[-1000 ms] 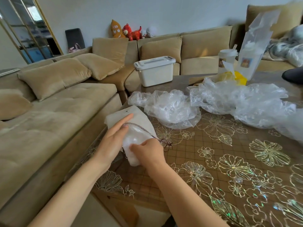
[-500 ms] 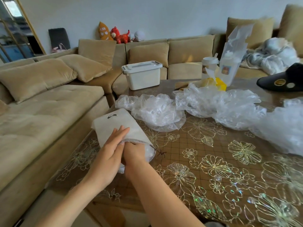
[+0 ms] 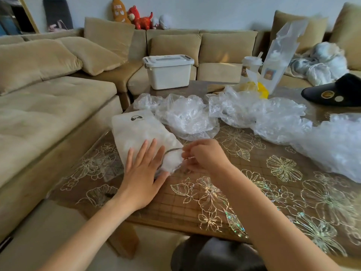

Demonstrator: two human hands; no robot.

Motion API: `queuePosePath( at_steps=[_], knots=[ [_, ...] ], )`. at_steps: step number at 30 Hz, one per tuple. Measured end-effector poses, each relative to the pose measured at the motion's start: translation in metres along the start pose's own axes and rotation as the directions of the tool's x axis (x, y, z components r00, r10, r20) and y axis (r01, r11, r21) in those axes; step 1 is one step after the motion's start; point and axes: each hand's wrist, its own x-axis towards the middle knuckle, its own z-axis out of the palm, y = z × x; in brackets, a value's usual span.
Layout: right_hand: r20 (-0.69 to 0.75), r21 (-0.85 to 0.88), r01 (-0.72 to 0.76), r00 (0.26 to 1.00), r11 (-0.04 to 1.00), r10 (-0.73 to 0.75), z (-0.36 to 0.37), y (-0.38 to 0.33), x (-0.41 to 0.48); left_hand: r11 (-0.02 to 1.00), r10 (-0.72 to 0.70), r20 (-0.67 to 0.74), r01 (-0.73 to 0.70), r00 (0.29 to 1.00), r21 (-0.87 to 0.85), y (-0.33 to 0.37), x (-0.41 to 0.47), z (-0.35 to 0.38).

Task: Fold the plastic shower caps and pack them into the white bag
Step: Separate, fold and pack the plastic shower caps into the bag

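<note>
The right hand (image 3: 205, 155) is drawing out of the white bag (image 3: 136, 132) on the table (image 3: 254, 192), fingers curled, grip unclear, leaving a folded shower cap (image 3: 172, 160) in its mouth while the left hand (image 3: 144, 169), fingers straight, is pressing the bag flat

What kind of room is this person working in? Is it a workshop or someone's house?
Most likely a home living room. A big beige corner sofa with loose cushions wraps around a low table with a flower-patterned top, and plush toys sit along the sofa's back.
</note>
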Motion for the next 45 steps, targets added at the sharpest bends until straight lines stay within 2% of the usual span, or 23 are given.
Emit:
queuePosePath(
  at_steps=[2, 3, 4, 6, 9, 11, 15, 18, 20, 22, 24, 26, 27, 30, 31, 34, 35, 36, 37, 39, 40, 42, 45],
  knots=[
    [-0.148, -0.161, 0.076, 0.984, 0.984, -0.1, -0.011, 0.004, 0.01, 0.997, -0.081, -0.004, 0.081, 0.997, 0.005, -0.003, 0.006, 0.0],
    [-0.198, -0.32, 0.1, 0.966, 0.942, -0.169, -0.014, 0.01, 0.017, 0.993, -0.116, -0.007, 0.116, 0.993, 0.0, -0.005, 0.01, 0.0],
    [-0.204, -0.5, 0.126, 0.944, 0.857, -0.258, -0.013, 0.016, 0.023, 0.99, -0.14, -0.012, 0.14, 0.99, 0.0, -0.006, 0.014, 0.0],
    [-0.088, -0.778, 0.178, 0.918, 0.602, -0.386, -0.009, 0.031, 0.038, 0.988, -0.154, -0.048, 0.153, 0.987, -0.019, -0.009, 0.023, 0.001],
    [0.095, -0.937, 0.215, 0.916, 0.277, -0.39, 0.001, 0.04, 0.057, 0.988, -0.142, -0.083, 0.137, 0.986, -0.068, -0.012, 0.028, 0.006],
    [0.082, -0.961, 0.168, 0.932, 0.218, -0.354, 0.005, 0.04, 0.066, 0.988, -0.113, -0.146, 0.095, 0.983, -0.122, -0.015, 0.025, 0.006],
    [-0.006, -0.953, 0.102, 0.935, 0.286, -0.356, -0.007, 0.042, 0.073, 0.986, -0.042, -0.321, -0.012, 0.946, -0.165, -0.01, 0.016, 0.002],
    [-0.087, -0.898, 0.11, 0.904, 0.426, -0.418, -0.021, 0.04, 0.069, 0.983, -0.014, -0.382, -0.057, 0.924, -0.175, -0.008, 0.015, 0.001],
    [-0.177, -0.812, 0.15, 0.858, 0.564, -0.483, -0.033, 0.034, 0.06, 0.981, 0.001, -0.409, -0.08, 0.913, -0.175, -0.006, 0.013, -0.001],
    [-0.28, -0.666, 0.255, 0.785, 0.7, -0.553, -0.044, 0.023, 0.047, 0.982, 0.034, -0.443, -0.113, 0.896, -0.152, -0.002, 0.011, -0.003],
    [-0.377, -0.503, 0.412, 0.687, 0.76, -0.621, -0.047, 0.009, 0.035, 0.981, 0.085, -0.485, -0.158, 0.87, -0.112, -0.003, 0.008, -0.003],
    [-0.493, -0.383, 0.521, 0.583, 0.763, -0.646, -0.053, -0.001, 0.025, 0.976, 0.145, -0.523, -0.209, 0.84, -0.065, 0.0, 0.007, -0.005],
    [-0.53, -0.339, 0.538, 0.569, 0.772, -0.629, -0.054, -0.002, 0.023, 0.974, 0.167, -0.537, -0.224, 0.827, -0.042, 0.001, 0.008, -0.006],
    [-0.53, -0.293, 0.501, 0.623, 0.814, -0.575, -0.06, 0.001, 0.018, 0.953, 0.249, -0.543, -0.302, 0.802, -0.008, 0.011, 0.007, -0.008],
    [-0.534, -0.305, 0.516, 0.604, 0.801, -0.592, -0.064, -0.001, 0.014, 0.941, 0.27, -0.535, -0.337, 0.801, -0.03, 0.019, 0.005, -0.008],
    [-0.581, -0.345, 0.65, 0.418, 0.677, -0.698, -0.08, -0.022, -0.015, 0.896, 0.314, -0.501, -0.426, 0.806, -0.124, 0.054, -0.002, -0.007],
    [-0.555, -0.382, 0.681, 0.371, 0.625, -0.744, -0.088, -0.027, -0.026, 0.885, 0.322, -0.483, -0.44, 0.814, -0.151, 0.067, -0.003, -0.007],
    [-0.5, -0.426, 0.69, 0.359, 0.585, -0.788, -0.096, -0.029, -0.036, 0.879, 0.327, -0.457, -0.444, 0.827, -0.175, 0.077, -0.002, -0.007],
    [-0.426, -0.481, 0.669, 0.386, 0.566, -0.818, -0.108, -0.026, -0.047, 0.875, 0.324, -0.428, -0.439, 0.844, -0.203, 0.088, 0.0, -0.008],
    [-0.249, -0.589, 0.57, 0.547, 0.573, -0.799, -0.132, -0.006, -0.066, 0.867, 0.303, -0.371, -0.416, 0.878, -0.276, 0.107, 0.005, -0.009],
    [-0.157, -0.639, 0.517, 0.637, 0.57, -0.755, -0.141, 0.009, -0.074, 0.853, 0.284, -0.35, -0.401, 0.893, -0.333, 0.112, 0.006, -0.009],
    [-0.028, -0.705, 0.442, 0.763, 0.554, -0.645, -0.157, 0.046, -0.089, 0.809, 0.281, -0.341, -0.413, 0.897, -0.419, 0.121, 0.005, -0.005],
    [0.048, -0.727, 0.399, 0.841, 0.559, -0.538, -0.176, 0.087, -0.113, 0.771, 0.353, -0.38, -0.496, 0.855, -0.401, 0.142, 0.004, 0.006]
  ],
)
